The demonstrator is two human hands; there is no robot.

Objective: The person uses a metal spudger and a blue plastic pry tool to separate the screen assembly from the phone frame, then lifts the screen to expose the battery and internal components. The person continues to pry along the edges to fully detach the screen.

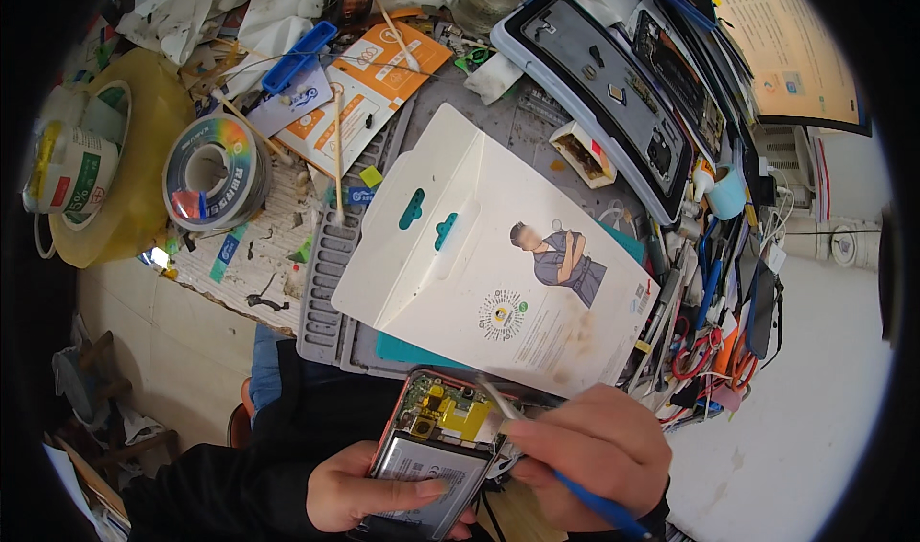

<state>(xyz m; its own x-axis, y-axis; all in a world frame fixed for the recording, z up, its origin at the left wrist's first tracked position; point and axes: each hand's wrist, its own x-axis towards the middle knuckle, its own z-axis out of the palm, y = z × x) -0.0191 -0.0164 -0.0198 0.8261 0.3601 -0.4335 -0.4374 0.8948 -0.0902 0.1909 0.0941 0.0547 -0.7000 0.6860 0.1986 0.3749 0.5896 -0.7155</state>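
My left hand (374, 489) is closed around an opened smartphone (426, 470), its thumb lying across the silver battery. Above the battery, the bare circuit board shows yellow film and a camera module (422, 427). In my right hand (599, 446), the fingers pinch a slim tool (594, 499) with a blue handle. A pale, thin end emerges past the fingertips beside the phone's upper right edge. Whether it touches the phone, and what kind of tool it is, I cannot tell. Thin dark wires hang below the phone.
A white cardboard packet (479, 254) lies over a grey tray (331, 302) just beyond the phone. A solder wire spool (216, 173) and tape roll (144, 168) stand left. Phone housings (604, 92) lie at the back right, above crowded hand tools (709, 341). Cotton swabs (337, 149) lie beyond.
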